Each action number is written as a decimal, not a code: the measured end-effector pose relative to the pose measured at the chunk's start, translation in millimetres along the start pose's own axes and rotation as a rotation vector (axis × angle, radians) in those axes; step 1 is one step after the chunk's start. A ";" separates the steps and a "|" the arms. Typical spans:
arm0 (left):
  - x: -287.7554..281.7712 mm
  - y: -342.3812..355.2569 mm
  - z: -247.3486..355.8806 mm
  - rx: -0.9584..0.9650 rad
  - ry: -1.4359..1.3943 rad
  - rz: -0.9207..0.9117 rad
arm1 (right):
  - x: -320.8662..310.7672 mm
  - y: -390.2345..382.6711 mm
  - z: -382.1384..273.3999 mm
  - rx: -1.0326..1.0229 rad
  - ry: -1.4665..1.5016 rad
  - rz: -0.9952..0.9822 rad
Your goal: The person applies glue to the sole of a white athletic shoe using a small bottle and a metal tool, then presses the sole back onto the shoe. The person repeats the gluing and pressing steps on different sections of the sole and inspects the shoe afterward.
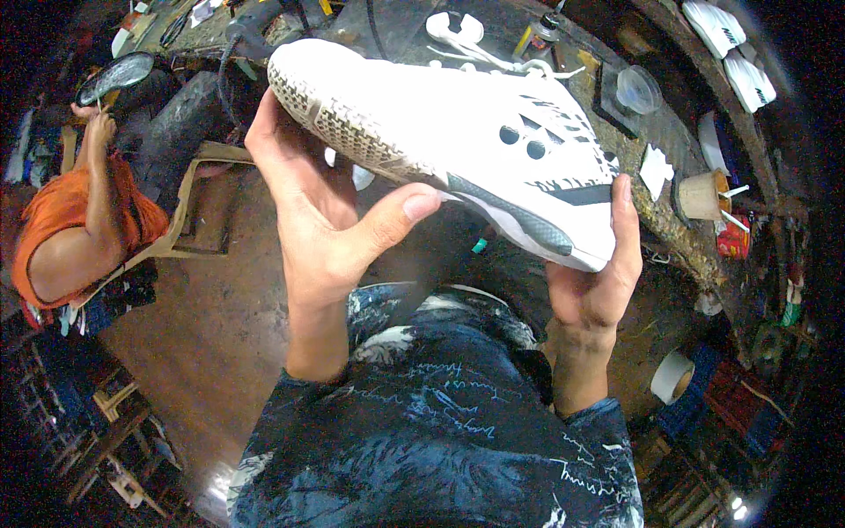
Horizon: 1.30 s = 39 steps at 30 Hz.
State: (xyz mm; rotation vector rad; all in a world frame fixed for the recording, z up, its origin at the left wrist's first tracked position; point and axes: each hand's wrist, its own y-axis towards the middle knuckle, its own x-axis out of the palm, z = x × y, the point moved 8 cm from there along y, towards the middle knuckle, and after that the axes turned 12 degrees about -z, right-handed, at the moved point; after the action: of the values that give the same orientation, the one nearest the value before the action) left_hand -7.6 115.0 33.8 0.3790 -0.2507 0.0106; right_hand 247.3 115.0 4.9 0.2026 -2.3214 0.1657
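Note:
A white sneaker (458, 114) with black markings on its side is held up before me, tilted on its side, toe to the left. Its patterned sole edge (361, 136) faces partly toward me. My left hand (326, 220) grips the toe end, its thumb near the sole's edge and the other fingers behind the shoe. At the heel, my right hand (607, 264) holds the other end, with fingers partly hidden behind it. White laces (510, 63) hang loose at the far side of the shoe.
Beyond the shoe runs a cluttered workbench with a small bottle (537, 37), a clear plastic bowl (639, 90) and a tan cup (702, 195) with brushes. A person in orange (97, 220) works at the left. A white roll (672, 377) lies at the lower right.

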 end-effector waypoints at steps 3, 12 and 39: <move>4.4 -4.7 -6.8 -0.027 -0.177 0.012 | -7.5 -2.6 -7.5 -0.048 -0.026 0.066; 2.2 -11.6 -49.0 -0.222 -0.550 0.141 | 20.7 -12.3 -29.9 -0.143 -0.459 0.026; 0.3 -20.5 -130.0 -0.712 -0.729 0.360 | -203.0 -344.0 89.1 0.949 -0.051 0.783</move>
State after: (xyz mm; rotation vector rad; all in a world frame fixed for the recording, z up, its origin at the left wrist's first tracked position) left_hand 25.1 143.7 -90.5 -0.3961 -1.0063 0.1349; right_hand 390.2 -218.7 -184.1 -0.2593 -2.0705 1.6493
